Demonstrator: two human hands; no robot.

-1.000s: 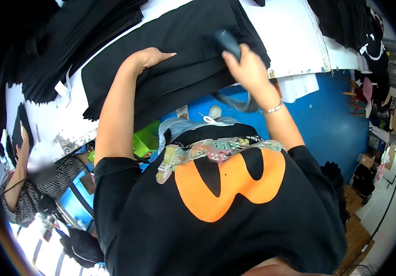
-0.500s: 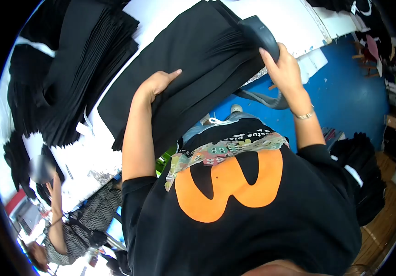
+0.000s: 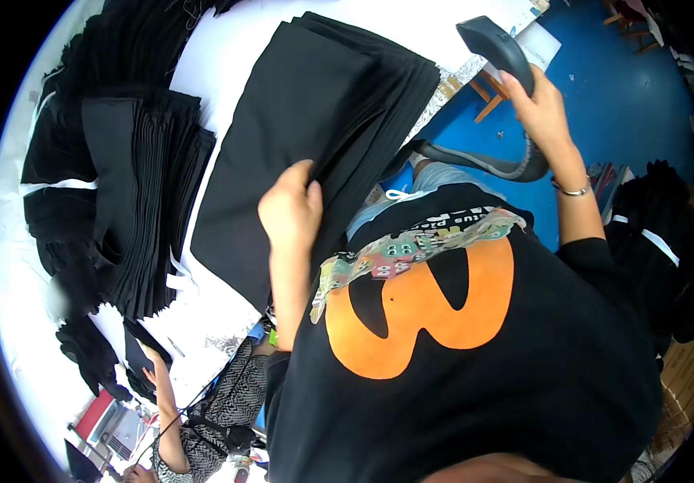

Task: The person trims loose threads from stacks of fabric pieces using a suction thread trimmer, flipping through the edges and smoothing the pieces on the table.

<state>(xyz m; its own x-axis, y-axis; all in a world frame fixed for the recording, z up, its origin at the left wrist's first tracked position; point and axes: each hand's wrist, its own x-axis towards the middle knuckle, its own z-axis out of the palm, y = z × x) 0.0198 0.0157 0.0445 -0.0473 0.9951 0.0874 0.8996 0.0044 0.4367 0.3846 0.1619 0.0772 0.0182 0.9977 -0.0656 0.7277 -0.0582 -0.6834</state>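
- Black cloth stack (image 3: 298,88): on the white table (image 3: 230,48), lying aslant before the person; layered edges show along its right side.
- Left hand (image 3: 292,208): on the stack's near part, fingers curled, thumb beside them; cannot tell if any cloth is pinched.
- Right hand (image 3: 542,113): wrapped round a dark device (image 3: 496,44), raised right of the stack and apart from it.
- Ribbed cord (image 3: 534,165): loops down below the right hand, over the blue floor (image 3: 621,105).
- Second pile (image 3: 149,177): black, many-layered, left of the stack; white strip (image 3: 179,279) at its near right edge.
- Co-worker's hand (image 3: 152,369): farther left, on dark cloth (image 3: 137,342).
- Black bundles (image 3: 641,213): right of the person, white bands on them.
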